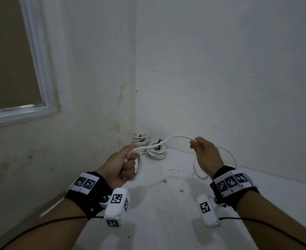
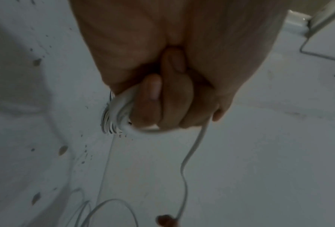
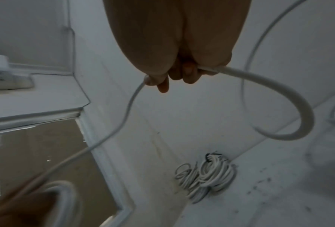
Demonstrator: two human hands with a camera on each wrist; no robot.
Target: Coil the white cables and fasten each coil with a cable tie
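Between both hands, a white cable (image 1: 177, 137) is being coiled above the surface (image 1: 166, 204).
Loops are gripped in the left hand (image 1: 123, 164); the right hand (image 1: 203, 152) pinches the slack, to be wound next. Tied coils (image 1: 156, 150) wait behind.

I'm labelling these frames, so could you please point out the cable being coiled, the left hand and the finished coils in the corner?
white cable (image 1: 178, 136), head view, on the span between the hands.
left hand (image 1: 123, 164), head view, mid-fist.
tied coils (image 1: 156, 152), head view, on the nearer coil.
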